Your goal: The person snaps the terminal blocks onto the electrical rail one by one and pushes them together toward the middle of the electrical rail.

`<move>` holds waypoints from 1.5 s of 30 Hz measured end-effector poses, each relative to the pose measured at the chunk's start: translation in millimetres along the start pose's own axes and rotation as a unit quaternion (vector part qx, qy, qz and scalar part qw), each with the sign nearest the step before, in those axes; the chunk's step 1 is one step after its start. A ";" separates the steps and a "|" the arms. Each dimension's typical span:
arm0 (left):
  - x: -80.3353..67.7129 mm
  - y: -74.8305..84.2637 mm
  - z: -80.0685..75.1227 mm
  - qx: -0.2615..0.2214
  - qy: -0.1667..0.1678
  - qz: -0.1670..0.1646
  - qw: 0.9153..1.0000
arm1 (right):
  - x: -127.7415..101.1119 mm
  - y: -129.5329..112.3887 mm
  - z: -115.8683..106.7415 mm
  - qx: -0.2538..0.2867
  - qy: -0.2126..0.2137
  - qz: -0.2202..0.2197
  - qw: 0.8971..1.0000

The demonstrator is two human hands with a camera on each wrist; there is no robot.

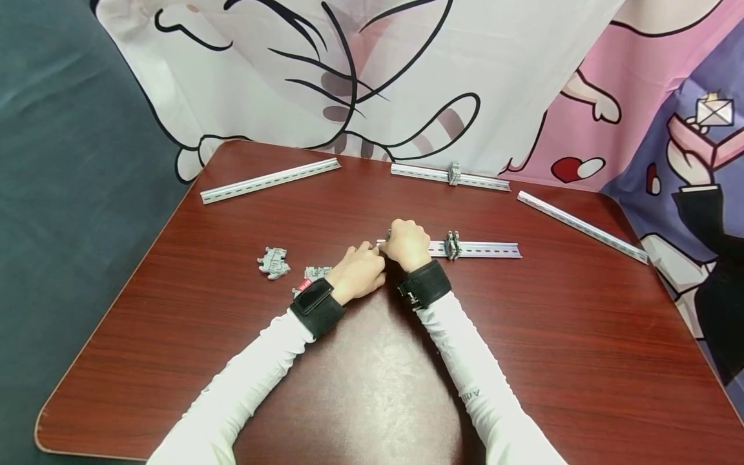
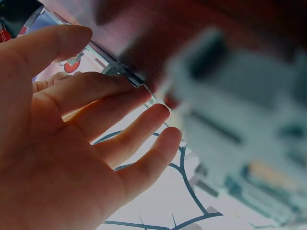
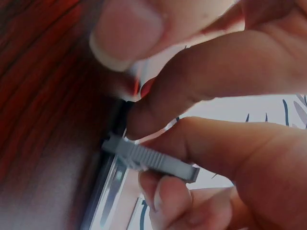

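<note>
My right hand [image 1: 409, 244] is over the left end of a slotted metal DIN rail [image 1: 488, 250] near the table's middle. In the right wrist view its curled fingers hold a thin grey terminal block [image 3: 158, 160] at the rail. My left hand [image 1: 358, 271] is beside that same end; in the left wrist view its fingers extend loosely and the fingertips touch the rail end [image 2: 149, 95]. Upright terminal blocks [image 1: 452, 245] sit on the rail, right of the right hand. A loose grey terminal block [image 1: 317, 273] lies by the left wrist, partly hidden.
Another loose terminal block [image 1: 274, 263] lies flat farther left. Behind are a bare rail [image 1: 270, 181] at left, a rail [image 1: 485, 183] carrying a grey block [image 1: 454, 173], and a slanted rail [image 1: 581, 226] at right. A printed cloth [image 1: 523, 77] hangs behind the brown table [image 1: 174, 336].
</note>
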State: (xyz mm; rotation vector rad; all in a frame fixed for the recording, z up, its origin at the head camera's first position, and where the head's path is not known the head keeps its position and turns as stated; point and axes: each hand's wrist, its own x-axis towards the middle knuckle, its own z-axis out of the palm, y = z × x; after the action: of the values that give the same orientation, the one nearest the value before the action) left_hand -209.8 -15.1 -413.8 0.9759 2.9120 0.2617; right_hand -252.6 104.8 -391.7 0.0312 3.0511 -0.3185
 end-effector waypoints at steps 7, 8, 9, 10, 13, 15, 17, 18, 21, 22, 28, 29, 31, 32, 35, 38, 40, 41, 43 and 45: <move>1.2 0.5 1.4 0.011 0.006 -0.003 1.000 | 3.0 7.3 -3.1 -0.012 -0.011 0.023 1.000; 1.2 0.6 1.7 0.013 0.008 -0.002 1.000 | 3.2 8.6 -3.9 -0.012 -0.013 0.026 1.000; 1.2 0.7 2.0 0.015 0.009 -0.002 1.000 | 3.5 9.7 -4.8 -0.013 -0.016 0.029 0.999; 1.2 0.7 2.3 0.015 0.011 -0.002 1.000 | 3.7 10.7 -5.7 -0.013 -0.020 0.031 0.999; 1.3 0.7 3.0 0.018 0.012 -0.003 1.000 | 4.3 13.6 -8.3 -0.012 -0.028 0.035 0.999; 1.3 0.8 2.9 0.018 0.012 -0.003 1.000 | 5.0 15.4 -9.8 -0.010 -0.034 0.035 0.999; 1.6 0.9 2.6 0.018 0.011 -0.003 1.000 | 5.8 17.5 -11.5 -0.007 -0.041 0.033 0.999; 1.7 0.9 2.3 0.019 0.011 -0.003 1.000 | 6.2 18.5 -12.4 -0.006 -0.045 0.034 0.998; 1.8 1.1 1.4 0.016 0.010 -0.002 1.000 | 7.1 21.5 -15.6 -0.001 -0.057 0.039 0.998; 1.7 1.1 1.1 0.015 0.010 -0.002 1.000 | 7.3 22.8 -16.6 -0.001 -0.061 0.042 0.997; 0.8 1.2 0.6 0.008 0.011 0.001 1.000 | 8.5 31.2 -20.9 -0.005 -0.072 0.054 0.996; 0.5 1.2 0.8 0.008 0.012 0.001 1.000 | 8.8 32.5 -21.4 -0.006 -0.072 0.055 0.996; -0.1 1.5 1.2 0.008 0.012 0.001 1.000 | 9.2 34.8 -22.6 -0.005 -0.076 0.060 0.995; -0.4 1.6 1.3 0.009 0.012 0.002 1.000 | 9.6 35.8 -23.2 -0.004 -0.079 0.064 0.995; -1.1 2.1 1.4 0.008 0.012 0.001 1.000 | 10.3 39.4 -25.7 0.000 -0.086 0.074 0.994; -1.1 2.2 1.2 0.009 0.012 0.001 1.000 | 11.3 44.1 -28.1 0.003 -0.088 0.084 0.993; -1.0 2.2 0.8 0.009 0.010 0.000 1.000 | 11.8 47.6 -29.6 0.007 -0.087 0.091 0.992; -0.9 2.2 0.5 0.010 0.010 -0.001 1.000 | 12.4 49.3 -30.2 0.009 -0.087 0.093 0.992; -0.5 2.1 0.6 0.010 0.008 -0.002 1.000 | 12.8 52.4 -31.3 0.012 -0.087 0.097 0.991; -0.3 2.2 0.7 0.010 0.008 -0.003 1.000 | 13.1 54.8 -32.0 0.015 -0.089 0.099 0.991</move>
State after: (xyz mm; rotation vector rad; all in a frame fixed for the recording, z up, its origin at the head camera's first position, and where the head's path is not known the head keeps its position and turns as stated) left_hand -208.2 -13.5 -414.2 0.9737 2.9377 0.2416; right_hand -266.4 165.2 -372.7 0.2896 2.8363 -0.3319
